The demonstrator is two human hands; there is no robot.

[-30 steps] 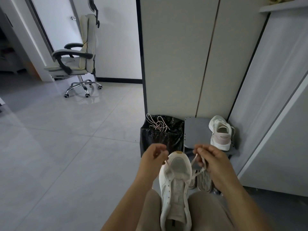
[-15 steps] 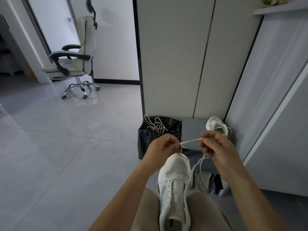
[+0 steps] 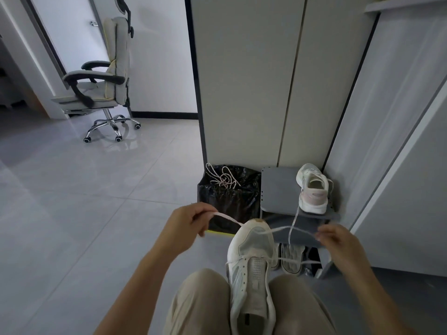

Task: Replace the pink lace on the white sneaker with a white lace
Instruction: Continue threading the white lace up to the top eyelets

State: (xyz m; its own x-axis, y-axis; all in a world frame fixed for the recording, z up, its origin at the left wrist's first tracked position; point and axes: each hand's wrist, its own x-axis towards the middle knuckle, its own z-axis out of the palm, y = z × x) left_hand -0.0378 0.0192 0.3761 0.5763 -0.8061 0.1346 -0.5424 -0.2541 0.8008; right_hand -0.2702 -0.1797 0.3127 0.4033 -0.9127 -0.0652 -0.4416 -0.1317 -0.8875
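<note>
Pinches one white lace (image 3: 229, 220) end with left hand (image 3: 186, 224), the other with right hand (image 3: 338, 240). Props white sneaker (image 3: 252, 262) between both.

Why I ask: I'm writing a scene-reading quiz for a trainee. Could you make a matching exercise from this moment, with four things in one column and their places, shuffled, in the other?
Things:
1. white sneaker
2. pink lace
3. second sneaker
4. white lace

Places:
A. on the grey stand
B. pinched by the left hand and the right hand
C. on the black bin bag
D. on the person's lap

Pairs: 1-D, 2-C, 3-A, 4-B
</note>
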